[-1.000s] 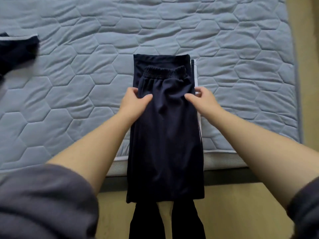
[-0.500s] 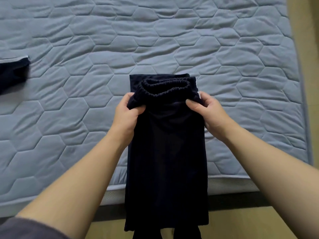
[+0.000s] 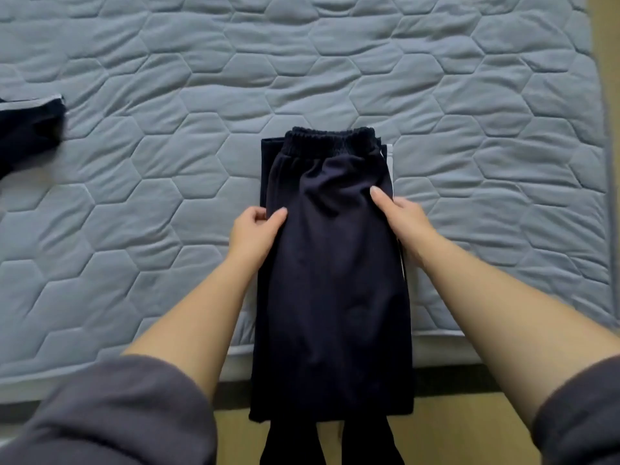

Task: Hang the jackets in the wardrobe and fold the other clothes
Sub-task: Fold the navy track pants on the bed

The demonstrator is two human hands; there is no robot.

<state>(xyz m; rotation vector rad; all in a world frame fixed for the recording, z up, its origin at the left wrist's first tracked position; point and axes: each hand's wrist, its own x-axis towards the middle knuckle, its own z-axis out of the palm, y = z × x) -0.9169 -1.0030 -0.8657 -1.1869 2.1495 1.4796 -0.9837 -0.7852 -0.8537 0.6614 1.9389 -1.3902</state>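
Pinching side edges of dark navy elastic-waist trousers (image 3: 335, 280) with left grip (image 3: 255, 231) and right grip (image 3: 404, 221), flat on grey-blue quilted mattress (image 3: 188, 169), likely to square layers for next fold.

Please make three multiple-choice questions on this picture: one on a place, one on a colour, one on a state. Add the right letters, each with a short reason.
1. Where does the waistband of the trousers lie? A. On the mattress. B. On a chair. C. Over the mattress edge.
2. What colour is the mattress? A. Red. B. Grey-blue. C. Green.
3. What do the hands do? A. Both lie flat beside the trousers. B. Only one holds them. C. Each grips one side.
1 A: it lies flat on the quilting. 2 B: the quilted cover is grey-blue. 3 C: the left hand and the right hand pinch opposite edges.
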